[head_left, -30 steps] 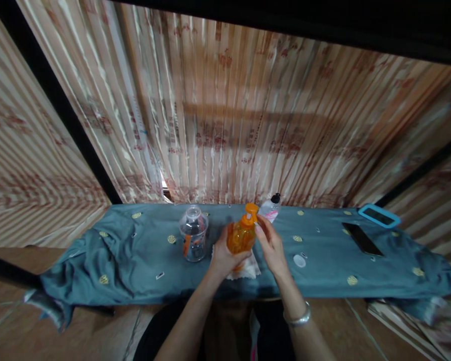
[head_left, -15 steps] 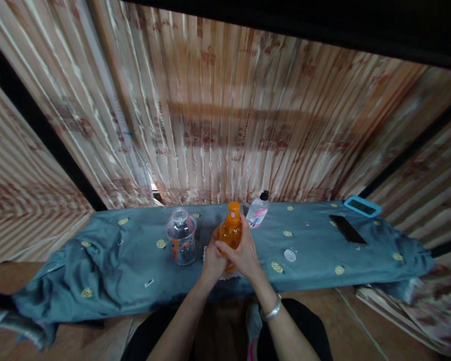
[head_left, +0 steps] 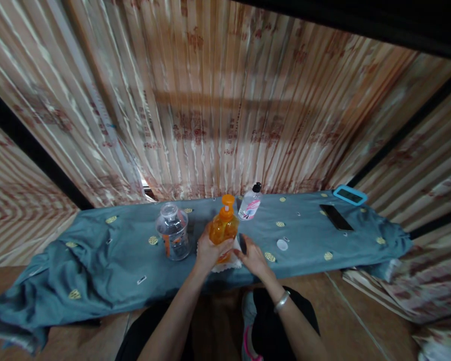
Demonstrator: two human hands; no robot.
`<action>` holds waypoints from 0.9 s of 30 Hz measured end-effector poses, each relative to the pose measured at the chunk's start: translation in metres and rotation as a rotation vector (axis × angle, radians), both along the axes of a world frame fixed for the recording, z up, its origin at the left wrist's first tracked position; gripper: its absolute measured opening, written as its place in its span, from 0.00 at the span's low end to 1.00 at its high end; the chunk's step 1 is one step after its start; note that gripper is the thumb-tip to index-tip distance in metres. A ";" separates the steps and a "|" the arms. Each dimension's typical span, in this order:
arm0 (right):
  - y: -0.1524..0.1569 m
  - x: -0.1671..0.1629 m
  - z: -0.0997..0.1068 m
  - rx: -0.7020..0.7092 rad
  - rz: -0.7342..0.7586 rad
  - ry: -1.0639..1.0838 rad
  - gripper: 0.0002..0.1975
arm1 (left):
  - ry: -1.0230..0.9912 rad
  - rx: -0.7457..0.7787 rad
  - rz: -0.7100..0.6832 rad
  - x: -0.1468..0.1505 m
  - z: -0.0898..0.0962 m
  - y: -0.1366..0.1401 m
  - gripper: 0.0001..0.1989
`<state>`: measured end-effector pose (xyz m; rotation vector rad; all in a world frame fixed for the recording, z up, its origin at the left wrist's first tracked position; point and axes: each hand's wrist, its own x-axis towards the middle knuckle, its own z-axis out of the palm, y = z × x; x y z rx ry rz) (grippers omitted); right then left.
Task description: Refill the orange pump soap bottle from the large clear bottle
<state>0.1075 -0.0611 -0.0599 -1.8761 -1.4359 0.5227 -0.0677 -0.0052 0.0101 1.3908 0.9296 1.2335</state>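
An orange pump bottle point(head_left: 224, 228) stands nearly upright on a white scalloped cloth point(head_left: 231, 264), its orange pump head on top. My left hand point(head_left: 209, 253) is wrapped round the bottle's lower left side, the thumb across its front. Just right of the bottle is my right hand point(head_left: 252, 255), its thumb and fingers apart beside the cloth's edge; a small dark patch between them is too unclear to name. To the left stands a clear plastic bottle point(head_left: 174, 235) without a cap. Behind and right is a clear bottle with a pink label and black cap point(head_left: 250, 203).
A white round lid point(head_left: 282, 244) lies on the teal tablecloth point(head_left: 128, 250). Farther right are a dark phone point(head_left: 336, 217) and a blue-framed device point(head_left: 350, 195). A patterned curtain point(head_left: 210, 100) hangs behind the table.
My right hand has let go of the orange bottle and moved to its right. My left hand still holds the bottle. The whole view has shifted slightly.
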 end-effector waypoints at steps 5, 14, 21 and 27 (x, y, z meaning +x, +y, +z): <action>0.008 -0.027 -0.005 -0.070 0.049 0.022 0.20 | -0.047 -0.016 -0.006 -0.006 0.005 -0.004 0.29; -0.016 0.031 0.028 0.064 -0.166 0.378 0.17 | -0.077 -0.041 0.027 -0.014 0.011 -0.004 0.27; -0.027 -0.019 0.110 0.286 -0.001 0.549 0.28 | -0.112 -0.066 0.002 0.001 0.003 -0.007 0.28; 0.001 -0.079 0.124 0.399 0.043 0.419 0.44 | -0.126 -0.029 -0.067 0.004 0.002 -0.010 0.30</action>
